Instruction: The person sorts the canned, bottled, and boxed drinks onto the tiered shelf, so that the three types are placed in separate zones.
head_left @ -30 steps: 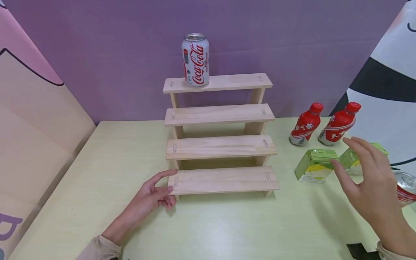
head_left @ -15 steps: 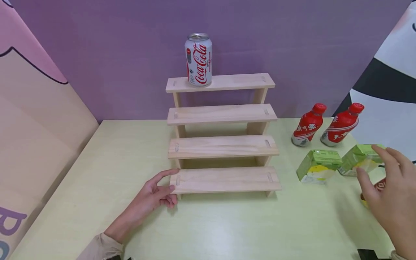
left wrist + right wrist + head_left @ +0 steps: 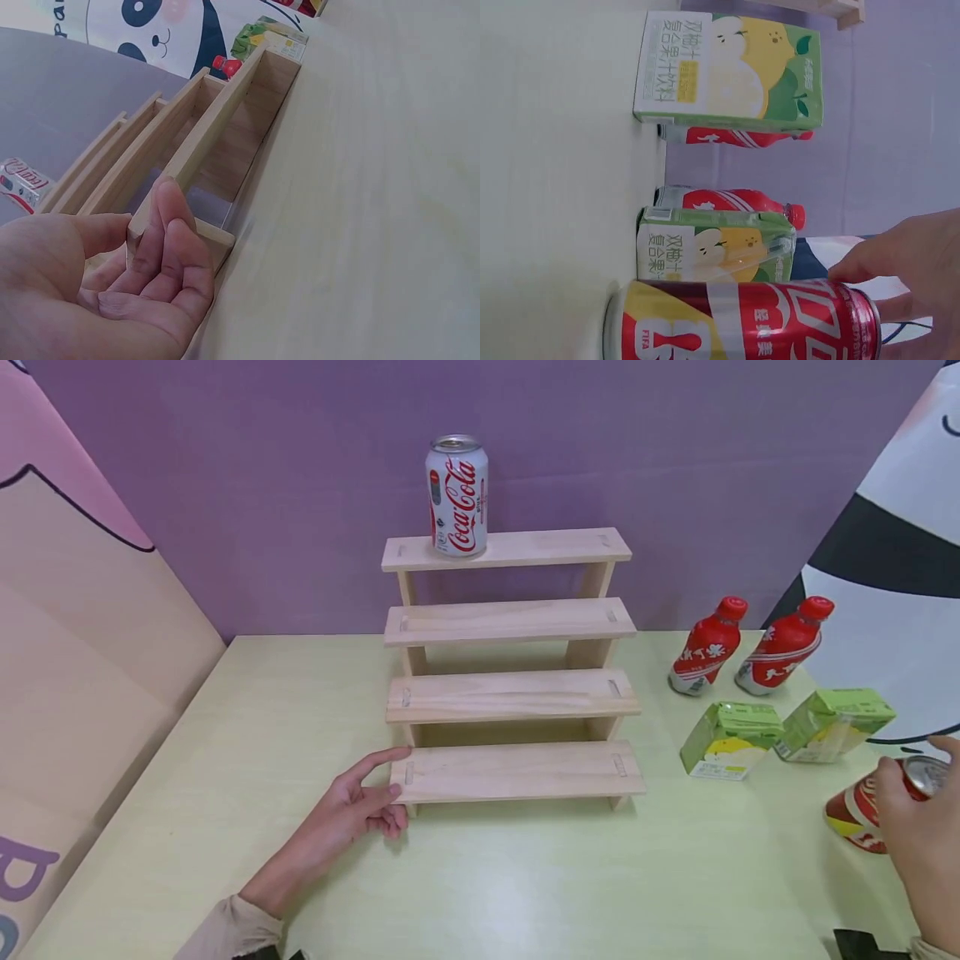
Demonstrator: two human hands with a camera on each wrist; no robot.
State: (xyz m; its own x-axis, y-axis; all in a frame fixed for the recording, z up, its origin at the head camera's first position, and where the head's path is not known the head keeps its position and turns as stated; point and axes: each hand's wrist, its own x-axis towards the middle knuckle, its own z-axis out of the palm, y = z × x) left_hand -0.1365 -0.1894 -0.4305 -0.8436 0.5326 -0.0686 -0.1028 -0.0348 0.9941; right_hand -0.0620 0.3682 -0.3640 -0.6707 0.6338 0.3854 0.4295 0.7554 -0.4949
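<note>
A stepped wooden display rack (image 3: pixel 517 772) stands mid-table. The left hand (image 3: pixel 348 806) pinches the left end of its lowest step; in the left wrist view the thumb and fingers (image 3: pixel 172 202) lie about the corner. A white Coca-Cola can (image 3: pixel 459 497) stands on the top step, left of its middle. The right hand (image 3: pixel 922 843) is at the upper part of a red and yellow soda can (image 3: pixel 858 814) on the table. Its thumb lies along the can's side and other fingers reach round the lid end. The can partly hides those fingers in the right wrist view.
Two green juice cartons (image 3: pixel 731 739) stand side by side, left of and behind the red can. Behind them are two red-capped bottles (image 3: pixel 705 647). A purple backdrop (image 3: pixel 300 493) rises at the table's back edge, with printed panels at both sides.
The right hand has moved right and down from above the juice cartons to the red and yellow soda can. The left hand keeps its place on the rack.
</note>
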